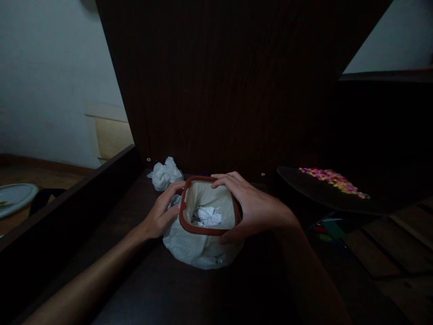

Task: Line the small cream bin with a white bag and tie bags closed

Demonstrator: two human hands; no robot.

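A small trash bin with a brown rounded-square rim (206, 231) stands on the dark wooden surface, its mouth facing up toward me. A whitish plastic bag (199, 248) lines it and hangs down over the outside. Crumpled white paper (207, 215) lies at the bottom. My left hand (162, 212) grips the rim's left side, fingertips at the edge. My right hand (252, 205) wraps the rim's right side, with the thumb at the front and the fingers over the back edge. Behind the left hand lies a crumpled white plastic bag (165, 174).
A tall dark wooden panel (219, 90) rises behind the bin. A low dark side board (84, 194) runs along the left. To the right, a dark rounded shelf (297, 187) bears a strip of small pink and yellow pieces (334, 180). A white round lid-like object (16, 198) sits far left.
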